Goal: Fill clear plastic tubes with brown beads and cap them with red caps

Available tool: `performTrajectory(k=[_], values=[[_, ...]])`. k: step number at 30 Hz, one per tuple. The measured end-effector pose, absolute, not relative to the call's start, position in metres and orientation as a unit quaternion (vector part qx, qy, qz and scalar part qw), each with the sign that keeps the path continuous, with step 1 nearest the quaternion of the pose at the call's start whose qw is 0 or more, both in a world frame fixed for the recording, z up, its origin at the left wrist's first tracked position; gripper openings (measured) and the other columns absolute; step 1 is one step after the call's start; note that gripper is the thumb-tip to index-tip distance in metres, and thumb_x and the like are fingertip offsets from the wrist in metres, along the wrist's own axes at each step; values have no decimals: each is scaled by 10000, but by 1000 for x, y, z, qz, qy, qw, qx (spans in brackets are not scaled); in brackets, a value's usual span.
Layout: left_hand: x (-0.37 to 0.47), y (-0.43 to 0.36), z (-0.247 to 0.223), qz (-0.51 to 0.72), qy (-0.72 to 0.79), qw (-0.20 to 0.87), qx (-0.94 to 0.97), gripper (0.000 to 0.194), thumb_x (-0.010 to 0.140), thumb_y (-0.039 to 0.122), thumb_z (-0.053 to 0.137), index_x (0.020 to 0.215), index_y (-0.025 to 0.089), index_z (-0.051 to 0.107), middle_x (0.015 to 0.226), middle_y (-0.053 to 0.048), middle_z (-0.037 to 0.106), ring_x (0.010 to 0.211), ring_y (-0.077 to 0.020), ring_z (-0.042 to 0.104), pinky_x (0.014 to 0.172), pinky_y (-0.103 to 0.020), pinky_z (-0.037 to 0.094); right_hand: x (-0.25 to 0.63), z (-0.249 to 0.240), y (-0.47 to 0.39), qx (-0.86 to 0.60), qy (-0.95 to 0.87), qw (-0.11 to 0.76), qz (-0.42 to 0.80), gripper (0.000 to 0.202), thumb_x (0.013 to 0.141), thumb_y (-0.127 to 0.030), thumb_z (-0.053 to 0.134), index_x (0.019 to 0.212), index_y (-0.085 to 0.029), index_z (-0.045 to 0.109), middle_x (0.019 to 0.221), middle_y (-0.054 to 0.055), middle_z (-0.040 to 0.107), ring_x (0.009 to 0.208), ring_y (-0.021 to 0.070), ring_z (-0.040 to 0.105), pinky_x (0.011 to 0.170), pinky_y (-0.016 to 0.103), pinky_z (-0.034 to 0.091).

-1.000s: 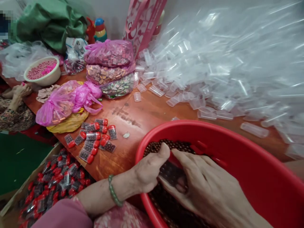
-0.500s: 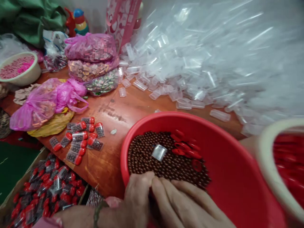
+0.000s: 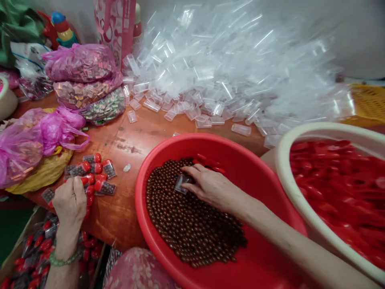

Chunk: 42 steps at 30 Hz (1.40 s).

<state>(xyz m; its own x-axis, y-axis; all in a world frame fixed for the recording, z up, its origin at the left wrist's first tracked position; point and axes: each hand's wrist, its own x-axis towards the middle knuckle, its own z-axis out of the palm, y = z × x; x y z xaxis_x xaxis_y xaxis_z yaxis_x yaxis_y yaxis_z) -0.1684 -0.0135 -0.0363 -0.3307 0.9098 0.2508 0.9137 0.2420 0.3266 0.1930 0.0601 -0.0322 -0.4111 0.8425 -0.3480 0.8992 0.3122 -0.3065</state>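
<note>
Head — white tub [image 3: 282,160] beside red basin [image 3: 264,259]

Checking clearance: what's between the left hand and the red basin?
Head view: small red-capped containers right by the left hand, then a strip of brown tabletop up to the red basin.

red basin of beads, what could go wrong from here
The right hand, at the clear case on the brown beads, might scatter some over the rim of the red basin if it lifts sharply. The left hand, among red-capped cases near the edge of the table, could knock some onto the heap below.
</note>
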Motion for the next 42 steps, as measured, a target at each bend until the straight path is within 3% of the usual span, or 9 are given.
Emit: performTrajectory(k=[2, 5, 9, 14, 21, 25, 33, 39, 42], values=[[-176, -10, -41, -139, -788, 51, -597, 404, 950, 400, 345, 894, 123, 633, 871, -169, 672, 908, -328, 626, 856, -490, 462, 190, -39, 62, 534, 806, 57, -250, 379, 882, -260, 550, 1236, -126, 567, 1117, 164, 622, 932, 267, 656, 810, 385, 497], [-161, -9, -37, -184, -756, 64, -625, 353, 919, 402, 452, 1026, 108, 615, 1127, -213, 632, 1139, -346, 556, 1002, -514, 409, 185, -45, 63, 523, 799, 44, -294, 339, 811, -227, 634, 1134, -126, 620, 1067, 142, 649, 945, 255, 651, 824, 358, 493], [-105, -15, -20, -314, -664, -67, -676, 263, 920, 257, 472, 1129, 139, 581, 1248, -155, 601, 1206, -262, 540, 1064, -466, 408, 188, -48, 67, 499, 780, 7, -377, 198, 837, -220, 587, 1011, -157, 657, 942, 64, 712, 839, 193, 677, 742, 294, 527], [-41, -23, -18, -363, -543, -175, -737, 314, 884, 134, 495, 1195, 133, 534, 1291, -163, 579, 1283, -251, 488, 1078, -443, 422, 193, -48, 78, 502, 761, -74, -404, 283, 888, -227, 497, 1140, -173, 613, 1087, 65, 713, 964, 194, 681, 833, 330, 538], [-33, -18, -37, -404, -531, -224, -711, 366, 849, 103, 520, 1211, 159, 521, 1225, -138, 623, 1264, -242, 511, 1114, -493, 381, 180, -39, 75, 476, 795, -122, -357, 188, 873, -216, 532, 1021, -159, 633, 962, 88, 680, 890, 209, 638, 821, 366, 507], [-33, -19, -37, -410, -536, -245, -696, 361, 841, 92, 518, 1194, 165, 537, 1220, -127, 630, 1255, -236, 515, 1126, -502, 363, 169, -43, 70, 395, 835, -92, -372, 200, 888, -178, 514, 1051, -173, 630, 961, 78, 614, 857, 180, 611, 805, 342, 505], [-33, -19, -41, -440, -518, -270, -682, 358, 846, 78, 485, 1183, 176, 554, 1232, -120, 639, 1213, -218, 557, 1125, -507, 360, 147, -48, 71, 272, 864, -39, -421, 275, 799, -64, 601, 1051, -175, 598, 1023, 67, 568, 941, 173, 583, 855, 321, 500], [-34, -20, -43, -468, -508, -280, -667, 375, 836, 41, 465, 1174, 164, 570, 1266, -119, 628, 1224, -205, 555, 1133, -480, 358, 140, -43, 59, 269, 896, -21, -353, 158, 872, -168, 585, 1024, -150, 549, 991, 80, 598, 877, 183, 610, 795, 321, 519], [-34, -21, -43, -474, -513, -283, -657, 372, 836, 46, 465, 1166, 173, 579, 1253, -115, 637, 1225, -213, 557, 1128, -485, 365, 142, -37, 59, 292, 931, 54, -215, 197, 916, -214, 533, 1100, -145, 540, 1018, 87, 607, 809, 163, 636, 702, 273, 521]])
